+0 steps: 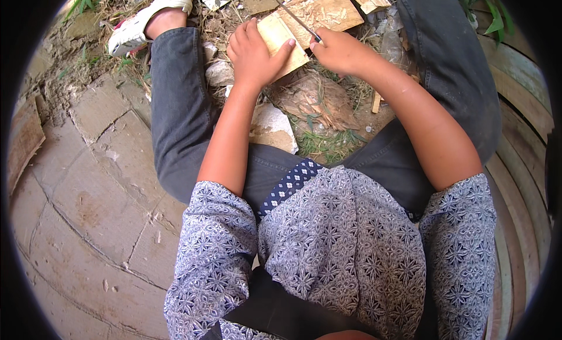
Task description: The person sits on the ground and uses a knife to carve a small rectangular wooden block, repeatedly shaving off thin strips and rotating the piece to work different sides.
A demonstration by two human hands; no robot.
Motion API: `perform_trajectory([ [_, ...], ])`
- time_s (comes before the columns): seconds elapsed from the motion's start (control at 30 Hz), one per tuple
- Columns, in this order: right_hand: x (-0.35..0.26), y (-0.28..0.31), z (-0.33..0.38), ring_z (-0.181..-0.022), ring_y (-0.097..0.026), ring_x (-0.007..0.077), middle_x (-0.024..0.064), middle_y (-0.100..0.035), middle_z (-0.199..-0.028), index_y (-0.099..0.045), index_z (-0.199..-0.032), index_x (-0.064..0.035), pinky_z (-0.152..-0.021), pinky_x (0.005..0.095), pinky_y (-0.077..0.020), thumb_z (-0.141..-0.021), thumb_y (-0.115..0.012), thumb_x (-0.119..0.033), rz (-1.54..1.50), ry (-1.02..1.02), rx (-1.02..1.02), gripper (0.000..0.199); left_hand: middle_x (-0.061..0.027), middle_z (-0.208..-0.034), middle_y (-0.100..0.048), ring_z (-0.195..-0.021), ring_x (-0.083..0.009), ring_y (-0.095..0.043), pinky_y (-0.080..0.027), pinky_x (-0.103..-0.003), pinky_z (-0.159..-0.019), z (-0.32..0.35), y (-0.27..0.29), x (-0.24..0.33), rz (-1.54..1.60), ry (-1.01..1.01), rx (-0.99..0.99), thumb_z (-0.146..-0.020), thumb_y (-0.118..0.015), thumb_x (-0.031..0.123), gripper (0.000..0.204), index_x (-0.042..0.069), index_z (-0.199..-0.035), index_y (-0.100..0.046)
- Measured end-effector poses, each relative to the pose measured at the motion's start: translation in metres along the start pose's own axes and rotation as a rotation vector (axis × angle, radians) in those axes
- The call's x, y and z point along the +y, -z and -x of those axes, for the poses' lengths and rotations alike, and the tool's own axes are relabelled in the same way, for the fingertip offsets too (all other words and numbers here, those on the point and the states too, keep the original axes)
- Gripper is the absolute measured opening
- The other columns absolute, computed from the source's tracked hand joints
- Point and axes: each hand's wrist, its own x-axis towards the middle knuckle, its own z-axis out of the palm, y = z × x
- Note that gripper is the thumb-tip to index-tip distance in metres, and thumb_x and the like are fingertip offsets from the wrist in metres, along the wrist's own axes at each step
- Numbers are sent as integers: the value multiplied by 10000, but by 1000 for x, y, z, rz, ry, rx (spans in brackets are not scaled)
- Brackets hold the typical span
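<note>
My left hand (253, 54) grips the left side of a pale, flat wooden board (274, 34), its thumb lying across the top face. In my right hand (336, 50) is a narrow-bladed knife (297, 20); its long thin blade points away and to the left, over the board's far right side. The fist hides most of the handle, and I cannot tell whether the blade touches the wood. Beyond the blade lies a thicker piece of wood (331, 12) with shavings on top.
Between my legs lie a rough split chunk of wood (319, 100), a pale stone slab (274, 126) and grass clippings (328, 146). Cracked paving (93, 193) spreads at left. Curved wooden slats (518, 147) run along the right. My shoe (149, 18) rests among debris at the far left.
</note>
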Motion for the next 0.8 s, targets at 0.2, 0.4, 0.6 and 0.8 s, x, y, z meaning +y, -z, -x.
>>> perform_trajectory([
  [0.2, 3, 2, -5, -525, -632, 228, 103, -622, -706, -567, -1227, -32, -531, 399, -547, -1044, -496, -330, 6, -19, 15, 357, -277, -1548, -366, -1436, -535, -299, -297, -577, -1184, 11, 28, 31, -291, -145, -102, -631, -849, 673, 1231, 27, -1543, -332],
  [0.4, 3, 10, -6, -509, -621, 208, 92, -614, -698, -583, -1226, -50, -527, 389, -546, -1040, -509, -335, -35, -1, 79, 348, -279, -1513, -474, -1389, -417, -487, -421, -420, -1141, -2, 72, 13, 61, -272, -345, -664, -834, 250, 950, 14, -1503, -456],
  [0.6, 4, 12, -2, -484, -618, 231, 108, -627, -678, -586, -1244, -9, -529, 398, -539, -1047, -494, -322, 94, -70, -46, 381, -174, -1194, -714, -1060, -359, -697, -556, -426, -942, -20, 109, 26, 104, -214, -372, -724, -732, 194, 554, 80, -1265, -698],
  [0.8, 2, 6, -2, -491, -629, 250, 165, -666, -718, -591, -1172, 41, -553, 427, -541, -1045, -485, -278, 174, -58, -73, 359, -70, -1057, -699, -980, -323, -695, -569, -439, -811, -25, 100, 29, -105, -173, -235, -750, -779, 157, 352, 140, -1090, -686],
])
